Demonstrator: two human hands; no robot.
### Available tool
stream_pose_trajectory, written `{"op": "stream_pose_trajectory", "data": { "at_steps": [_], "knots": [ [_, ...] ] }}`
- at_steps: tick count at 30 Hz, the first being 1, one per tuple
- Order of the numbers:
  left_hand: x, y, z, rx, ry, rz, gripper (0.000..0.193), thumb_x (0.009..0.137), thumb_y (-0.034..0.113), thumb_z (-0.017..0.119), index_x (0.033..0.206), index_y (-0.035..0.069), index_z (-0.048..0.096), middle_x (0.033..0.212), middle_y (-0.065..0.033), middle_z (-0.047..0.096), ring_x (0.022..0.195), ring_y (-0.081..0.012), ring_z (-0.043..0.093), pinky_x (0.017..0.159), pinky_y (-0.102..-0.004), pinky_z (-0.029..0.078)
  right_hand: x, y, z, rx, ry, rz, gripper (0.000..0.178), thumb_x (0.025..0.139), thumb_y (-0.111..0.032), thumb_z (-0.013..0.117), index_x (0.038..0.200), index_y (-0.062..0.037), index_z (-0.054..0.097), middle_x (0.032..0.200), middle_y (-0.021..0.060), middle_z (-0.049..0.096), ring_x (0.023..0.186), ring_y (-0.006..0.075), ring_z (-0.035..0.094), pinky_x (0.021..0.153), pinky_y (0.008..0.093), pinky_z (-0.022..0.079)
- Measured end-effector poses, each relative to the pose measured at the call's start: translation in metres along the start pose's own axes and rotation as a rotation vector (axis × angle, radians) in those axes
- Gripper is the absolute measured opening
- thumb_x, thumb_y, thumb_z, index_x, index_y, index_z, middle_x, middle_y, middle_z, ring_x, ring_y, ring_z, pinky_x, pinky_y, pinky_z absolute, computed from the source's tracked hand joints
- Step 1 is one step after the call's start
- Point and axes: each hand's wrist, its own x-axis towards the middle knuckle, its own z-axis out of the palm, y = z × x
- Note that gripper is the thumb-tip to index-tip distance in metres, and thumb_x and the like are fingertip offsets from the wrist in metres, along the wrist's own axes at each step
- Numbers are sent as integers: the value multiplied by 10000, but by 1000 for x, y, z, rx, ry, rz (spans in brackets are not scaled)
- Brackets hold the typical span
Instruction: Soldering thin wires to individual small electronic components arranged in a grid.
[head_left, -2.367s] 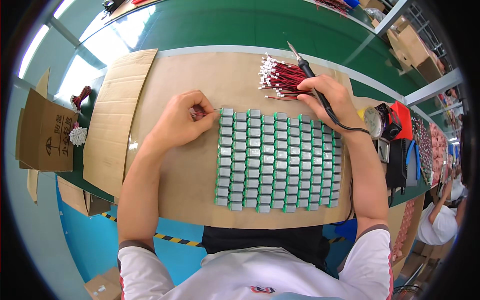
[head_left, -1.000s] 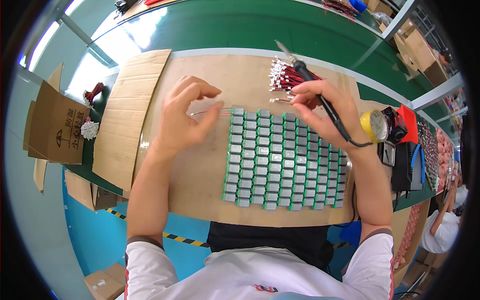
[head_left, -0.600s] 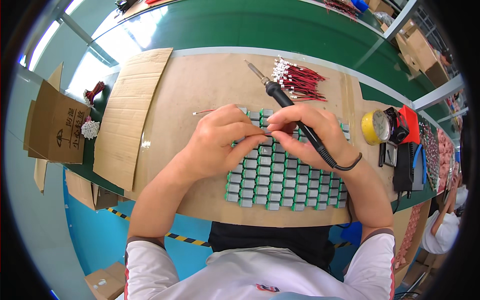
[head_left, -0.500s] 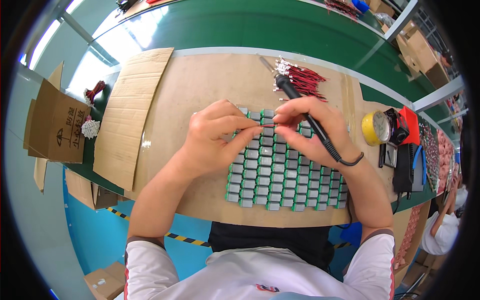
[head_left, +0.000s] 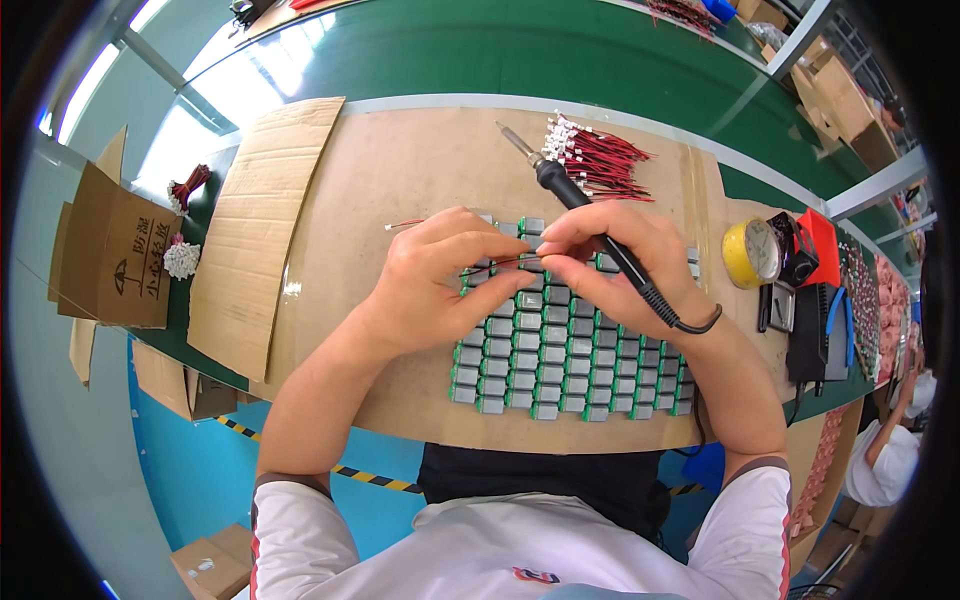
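A thin red-and-black wire lead (head_left: 515,262) stretches between my two hands, above rows of small grey blocks with green edges (head_left: 553,355). My left hand (head_left: 425,280) is closed around the lead, and a white plug end (head_left: 390,227) pokes out behind its knuckles. With thumb and fingertips my right hand (head_left: 645,250) pinches the lead's other end. That same hand also carries a soldering iron (head_left: 570,188), its black handle lying across the fingers and its metal tip pointing far left. The iron's cord passes by my right wrist.
A pile of red-and-black leads with white plugs (head_left: 600,160) lies at the far side of the brown board (head_left: 400,150). Flat cardboard (head_left: 265,220) and an open carton (head_left: 120,250) are at left. Yellow tape (head_left: 750,255), a red holder (head_left: 820,250) and blue-handled pliers (head_left: 838,315) sit at right.
The soldering iron's tip has swung left, away from the wire pile. More of the lead shows between my hands, and its white plug end stands out farther left of my left hand.
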Motion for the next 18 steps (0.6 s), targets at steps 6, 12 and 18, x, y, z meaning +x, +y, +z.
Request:
{"op": "stream_pose_trajectory", "data": {
  "at_steps": [6,12,18],
  "knots": [
    [-5,-5,1,-14,-8,12,138,826,-33,790,957,13,783,842,-85,742,719,-167,681,612,-283,519,-1,0,7,18,9,-1,260,893,47,764,1133,-15,687,988,103,742,895,178,769,770,283,623],
    [-6,1,-1,-66,-1,-141,112,837,-22,797,943,9,788,824,-81,742,657,-136,652,589,-266,503,-4,-1,9,-6,5,5,274,883,55,773,1134,-17,688,975,97,746,885,180,768,766,287,622],
    [-7,1,-9,-28,-31,-274,113,837,-25,801,948,-12,788,823,-94,750,683,-107,663,609,-251,513,-6,1,7,-112,2,-12,303,928,3,749,1223,-39,699,931,92,766,834,184,754,738,281,594]
  ]
}}
